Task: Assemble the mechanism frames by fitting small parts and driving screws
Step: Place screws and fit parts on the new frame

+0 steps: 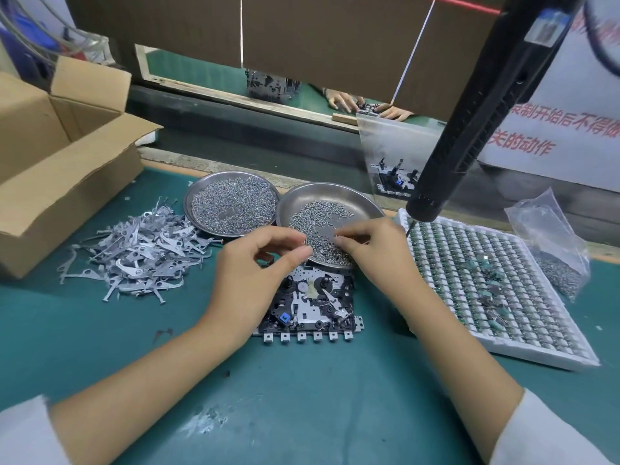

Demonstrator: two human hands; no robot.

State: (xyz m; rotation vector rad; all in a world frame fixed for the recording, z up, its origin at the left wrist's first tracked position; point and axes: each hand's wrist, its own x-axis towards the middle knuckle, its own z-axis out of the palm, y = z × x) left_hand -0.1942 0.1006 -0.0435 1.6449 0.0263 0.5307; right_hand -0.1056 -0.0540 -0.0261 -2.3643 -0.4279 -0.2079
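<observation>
1. Across the whole bench: teal-green work mat point(302, 397), scuffed white near 6 o'clock.
2. At 9 to 10 o'clock: open brown cardboard box point(50, 156), flaps up.
3. From 1 o'clock down toward centre: black cylindrical electric screwdriver point(483, 105), hanging tilted, tip just above the far corner of the tray.
4. At 3 to 4 o'clock: white gridded plastic tray point(570, 357) filled with small green-and-white components.
5. At 9 o'clock on the mat: loose heap of flat grey stamped metal levers point(137, 253).
6. At 11 o'clock of centre: round steel dish point(231, 206) heaped with small silver screws.
7. Just right of it, touching or overlapping: second round steel dish point(335, 196), thinner scatter of silver screws point(318, 216), its near edge over the frame's far side.
8. At centre, flat on the mat: black and silver mechanism frame point(312, 307), blue square part near its lower left, white tabs along the near edge.
9. At 3 o'clock, beyond the tray: clear plastic bag point(550, 243) holding more screws.
10. Left hand point(248, 280): hovering over the frame's left side, fingers loosely curled, thumb and forefinger narrow; cannot tell whether anything pinched.
11. Right hand point(372, 250): fingertips curled down into the second dish's screws, pinching at them.
</observation>
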